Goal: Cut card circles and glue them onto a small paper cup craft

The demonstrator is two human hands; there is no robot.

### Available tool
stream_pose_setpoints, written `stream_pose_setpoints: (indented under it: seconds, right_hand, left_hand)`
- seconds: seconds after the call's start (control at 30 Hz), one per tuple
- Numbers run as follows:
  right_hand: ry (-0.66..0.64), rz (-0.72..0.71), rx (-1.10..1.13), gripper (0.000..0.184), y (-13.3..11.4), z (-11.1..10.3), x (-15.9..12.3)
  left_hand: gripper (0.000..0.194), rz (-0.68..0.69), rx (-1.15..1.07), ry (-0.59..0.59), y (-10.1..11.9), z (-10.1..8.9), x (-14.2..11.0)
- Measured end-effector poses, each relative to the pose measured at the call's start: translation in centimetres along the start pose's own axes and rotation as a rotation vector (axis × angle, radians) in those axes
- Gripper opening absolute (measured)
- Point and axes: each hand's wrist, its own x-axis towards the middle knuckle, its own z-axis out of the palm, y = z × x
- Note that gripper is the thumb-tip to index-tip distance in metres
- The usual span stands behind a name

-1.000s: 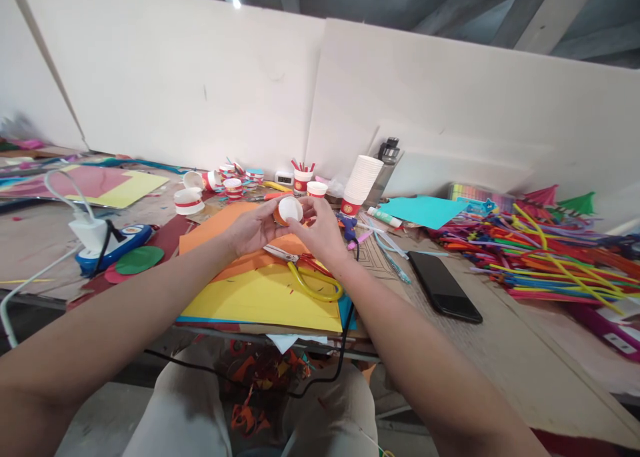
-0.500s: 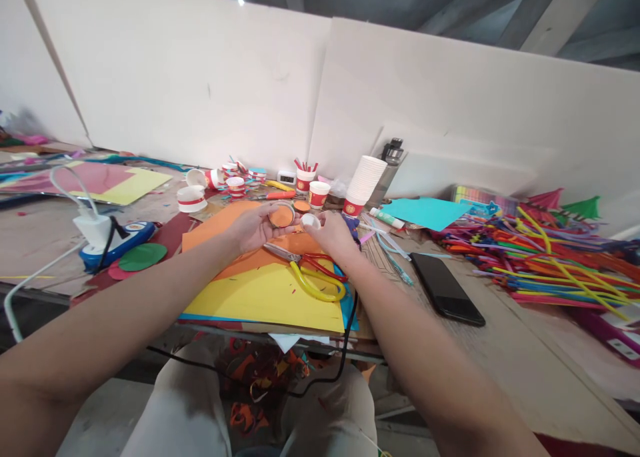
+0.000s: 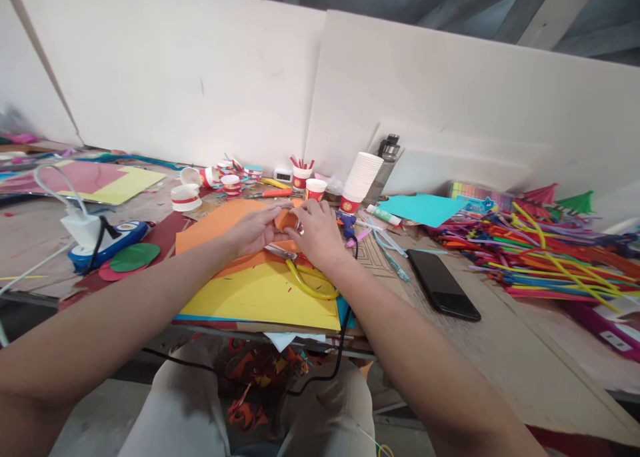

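Observation:
Over the orange sheets, my left hand (image 3: 256,231) and my right hand (image 3: 316,232) meet around a small round orange piece (image 3: 285,221), which looks like a cut-down paper cup with orange paper on it. My left fingers support its left side, while my right fingers curl over its top and right side and hide part of it. Beneath my hands lie scissors (image 3: 313,285) with yellow and red handles, their blades partly covered. They rest on yellow paper (image 3: 250,300) and orange paper (image 3: 210,227). Just beyond my right hand stands a red-and-white paper cup (image 3: 315,189).
A stack of paper cups (image 3: 361,180) stands behind a blue glue gun (image 3: 347,223). Right of it are a phone (image 3: 443,285) and many pipe cleaners (image 3: 555,257). At left sit a cut cup ring (image 3: 186,198) and a blue power strip (image 3: 107,245). A black cable (image 3: 341,350) hangs over the table edge.
Half a second ago my hands were apart, the left with the orange-faced round piece, the right with a small white cup piece. Now they have come together, and the white piece is mostly hidden.

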Motion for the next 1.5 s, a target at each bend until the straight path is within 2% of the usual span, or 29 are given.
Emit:
stream_pose_setpoints:
  seconds: [0.2,0.4,0.57,0.7,0.87,1.03,1.17,1.27,1.4,1.5]
  right_hand:
    - [-0.080,-0.008,-0.125,0.032,-0.5,-0.4,0.0]
    - [-0.079,-0.012,-0.161,0.030,-0.9,-0.6,0.3]
    - [-0.058,0.003,-0.132,0.029,-0.5,-0.2,0.2]
    - [-0.004,0.025,-0.021,0.025,-0.1,-0.1,0.1]
    - [0.125,0.104,0.271,0.022,0.5,0.2,0.4]
    - [0.173,0.082,0.404,0.022,0.9,0.7,0.5]
    - [0.144,0.043,0.290,0.022,0.8,0.7,0.3]
    - [0.070,0.006,0.150,0.022,0.7,0.5,0.2]
    - [-0.029,-0.048,-0.004,0.021,0.4,0.0,0.1]
    - [-0.063,-0.077,-0.074,0.022,0.3,-0.3,0.1]
  left_hand:
    - [0.033,-0.016,0.040,-0.042,-0.3,0.3,-0.2]
    - [0.035,-0.056,0.034,-0.046,-0.1,0.5,-0.3]
    - [0.030,-0.045,0.002,-0.064,-0.2,0.3,-0.1]
    - [0.032,-0.043,0.000,-0.004,0.1,0.4,-0.1]
    - [0.033,-0.004,0.029,0.047,0.5,0.7,-0.3]
    - [0.029,0.005,0.040,0.060,0.6,0.5,-0.3]
    - [0.038,0.016,0.033,0.064,0.6,0.4,-0.3]
    - [0.050,-0.002,0.035,0.055,0.6,0.4,-0.4]
    - [0.063,-0.028,0.060,0.006,0.5,0.5,-0.5]
    - [0.065,-0.028,0.061,-0.022,0.4,0.5,-0.6]
